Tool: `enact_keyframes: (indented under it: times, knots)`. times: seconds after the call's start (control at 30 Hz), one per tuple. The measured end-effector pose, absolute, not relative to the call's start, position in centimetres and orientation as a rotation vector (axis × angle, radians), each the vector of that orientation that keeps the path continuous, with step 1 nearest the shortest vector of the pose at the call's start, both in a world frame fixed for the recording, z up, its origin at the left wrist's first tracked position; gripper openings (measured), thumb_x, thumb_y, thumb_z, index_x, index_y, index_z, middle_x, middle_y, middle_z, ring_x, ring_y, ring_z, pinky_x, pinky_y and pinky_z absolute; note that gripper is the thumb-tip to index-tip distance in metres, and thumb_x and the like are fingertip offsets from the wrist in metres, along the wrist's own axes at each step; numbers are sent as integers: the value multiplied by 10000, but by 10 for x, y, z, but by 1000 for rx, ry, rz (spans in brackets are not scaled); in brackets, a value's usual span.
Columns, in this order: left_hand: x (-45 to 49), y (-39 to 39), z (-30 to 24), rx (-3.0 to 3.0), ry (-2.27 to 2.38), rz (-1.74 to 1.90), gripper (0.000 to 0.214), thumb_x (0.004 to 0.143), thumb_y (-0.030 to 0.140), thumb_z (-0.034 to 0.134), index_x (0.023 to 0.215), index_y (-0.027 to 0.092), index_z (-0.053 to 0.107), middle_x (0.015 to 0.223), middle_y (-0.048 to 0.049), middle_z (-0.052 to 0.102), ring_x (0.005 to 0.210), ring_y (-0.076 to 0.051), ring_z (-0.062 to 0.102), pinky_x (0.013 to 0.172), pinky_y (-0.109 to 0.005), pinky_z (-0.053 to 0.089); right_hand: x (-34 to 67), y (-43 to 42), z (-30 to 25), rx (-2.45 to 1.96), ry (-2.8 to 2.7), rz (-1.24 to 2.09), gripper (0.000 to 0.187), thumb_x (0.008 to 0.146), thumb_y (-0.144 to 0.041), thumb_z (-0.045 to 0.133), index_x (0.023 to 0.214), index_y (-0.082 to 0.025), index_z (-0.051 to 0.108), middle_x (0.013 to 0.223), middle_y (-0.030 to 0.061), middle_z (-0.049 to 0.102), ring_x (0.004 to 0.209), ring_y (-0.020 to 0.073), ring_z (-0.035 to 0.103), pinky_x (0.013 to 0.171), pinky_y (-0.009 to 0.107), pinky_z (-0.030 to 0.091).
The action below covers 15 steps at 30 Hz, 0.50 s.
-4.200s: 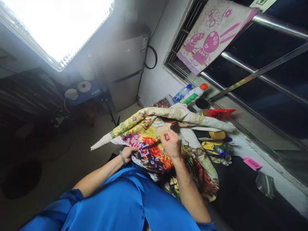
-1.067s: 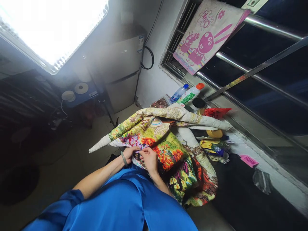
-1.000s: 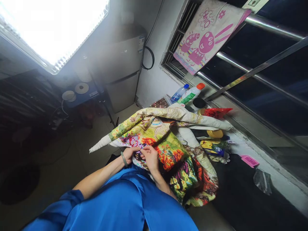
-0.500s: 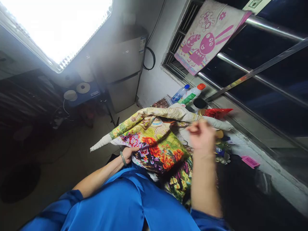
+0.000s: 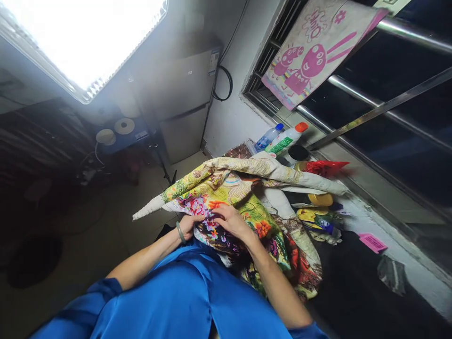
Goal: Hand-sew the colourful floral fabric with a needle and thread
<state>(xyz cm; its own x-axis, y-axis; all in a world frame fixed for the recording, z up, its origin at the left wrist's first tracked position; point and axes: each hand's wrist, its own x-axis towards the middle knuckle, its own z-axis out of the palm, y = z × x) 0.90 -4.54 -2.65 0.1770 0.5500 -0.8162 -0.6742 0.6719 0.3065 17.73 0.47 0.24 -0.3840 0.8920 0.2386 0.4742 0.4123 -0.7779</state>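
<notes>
A flower-patterned embroidery cloth (image 5: pixel 254 207) lies bunched over my lap, its far edge rolled into a long tube with pale ends. Stitched flowers in pink, orange and purple cover the near part. My left hand (image 5: pixel 189 224), with a bangle on the wrist, grips the cloth's near left side, thumb on top and the other fingers hidden beneath. My right hand (image 5: pixel 229 220) is at the cloth's surface just right of it, thumb and forefinger pinched close over the stitched flowers. Whatever that pinch may hold is too small to make out.
Beyond the roll stand a blue-capped bottle (image 5: pixel 269 137), an orange-capped white bottle (image 5: pixel 286 140) and a red bag (image 5: pixel 325 167). A pink card (image 5: pixel 373 243) lies on the dark surface at right. A bright lamp (image 5: pixel 81 42) hangs upper left; a fridge (image 5: pixel 183 99) stands behind.
My right hand has come down and left from above the roll's right end to the stitched flowers. The left hand has stayed on the cloth. The view has shifted slightly.
</notes>
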Motion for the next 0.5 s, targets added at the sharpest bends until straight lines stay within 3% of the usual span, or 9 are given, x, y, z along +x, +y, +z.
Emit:
enact_keyframes:
  times: [0.13,0.33,0.4,0.5]
  knots:
    - [8,-45,-27,-138,1091,884,316,553,-57,808,816,110,752,795,-130,792,883,-320,763,944,-445,574,179,7,2,-1033,-2111,789,361,880,-485,624,588,-279,678,546,28,607,520,149,608,521,279,512]
    - [6,-45,-32,-172,1108,903,444,450,-101,847,829,107,749,787,-121,792,980,-346,748,961,-451,573,214,31,27,-1536,-1721,889,260,758,-373,657,544,-227,647,520,1,567,504,145,503,529,295,454]
    - [6,-45,-32,-172,1095,913,473,444,-100,852,855,111,751,795,-113,795,990,-342,746,962,-449,575,223,34,33,-1606,-1639,902,188,718,-365,656,661,-194,708,512,-30,525,501,129,462,536,283,436]
    - [7,-45,-32,-182,1081,904,457,468,-89,849,864,115,752,805,-110,797,956,-332,755,941,-448,586,222,27,38,-1623,-1461,1028,360,687,-400,650,922,-146,748,528,-60,491,509,125,451,543,275,444]
